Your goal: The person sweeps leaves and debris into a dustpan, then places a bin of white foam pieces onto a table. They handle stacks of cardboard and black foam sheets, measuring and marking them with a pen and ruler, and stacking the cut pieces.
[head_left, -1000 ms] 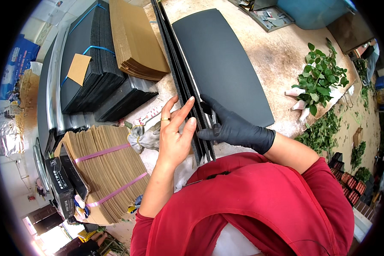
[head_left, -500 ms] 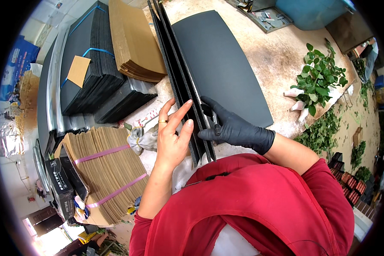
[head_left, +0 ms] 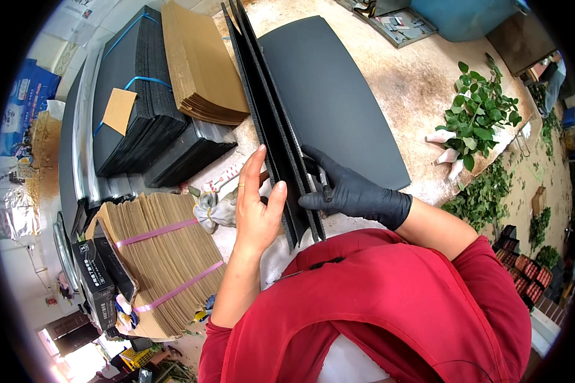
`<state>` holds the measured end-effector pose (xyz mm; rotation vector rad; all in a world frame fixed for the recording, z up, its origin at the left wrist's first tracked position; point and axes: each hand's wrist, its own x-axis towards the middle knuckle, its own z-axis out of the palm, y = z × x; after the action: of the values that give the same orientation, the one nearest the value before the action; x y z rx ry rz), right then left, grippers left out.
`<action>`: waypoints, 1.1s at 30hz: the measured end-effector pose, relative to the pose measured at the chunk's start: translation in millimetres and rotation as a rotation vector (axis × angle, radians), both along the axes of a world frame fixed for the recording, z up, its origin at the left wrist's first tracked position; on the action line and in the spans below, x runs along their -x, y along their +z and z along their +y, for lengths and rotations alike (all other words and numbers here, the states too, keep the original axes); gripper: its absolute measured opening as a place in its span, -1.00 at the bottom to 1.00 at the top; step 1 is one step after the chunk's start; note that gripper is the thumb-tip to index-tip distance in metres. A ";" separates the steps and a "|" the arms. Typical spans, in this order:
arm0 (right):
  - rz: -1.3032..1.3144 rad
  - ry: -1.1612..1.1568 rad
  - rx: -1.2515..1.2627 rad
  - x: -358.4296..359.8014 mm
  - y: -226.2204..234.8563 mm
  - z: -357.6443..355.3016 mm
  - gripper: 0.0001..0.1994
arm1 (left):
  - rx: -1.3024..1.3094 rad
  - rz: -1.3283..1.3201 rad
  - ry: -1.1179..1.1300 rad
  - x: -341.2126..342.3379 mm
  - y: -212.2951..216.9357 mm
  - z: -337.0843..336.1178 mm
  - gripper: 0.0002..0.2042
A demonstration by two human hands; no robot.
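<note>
My bare left hand (head_left: 257, 207), with a ring on one finger, lies with its fingers stretched along the left side of several long black boards (head_left: 275, 127) standing on edge. On their right side is my right hand (head_left: 354, 195) in a black glove, its fingers bent and the thumb touching or close to the boards. A small dark tool with a shiny part (head_left: 324, 184) shows between those fingers; its kind is unclear. A wide black sheet (head_left: 332, 89) lies flat on the table just right of the boards.
Left stand a stack of black boards (head_left: 131, 96) tied with blue strap, brown cardboard sheets (head_left: 204, 60) and a bundle of cardboard (head_left: 166, 249) with pink straps. White-wrapped flowers with green leaves (head_left: 476, 118) lie at right. Farther back are a metal tray (head_left: 402, 29) and blue tub (head_left: 463, 16).
My left hand has shifted slightly, its fingers drawn closer together against the boards. My right hand and the boards have barely moved.
</note>
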<state>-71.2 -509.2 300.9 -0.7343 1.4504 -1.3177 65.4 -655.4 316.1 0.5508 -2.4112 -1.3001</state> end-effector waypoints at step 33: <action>-0.071 0.079 0.060 -10.0 16.9 -9.6 0.08 | -0.497 -0.055 -0.003 0.9 -4.5 -2.6 -0.21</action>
<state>-61.2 -518.7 317.8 -0.7690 1.3179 -1.3179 64.5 -658.0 311.6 0.7168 -2.1212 -1.9204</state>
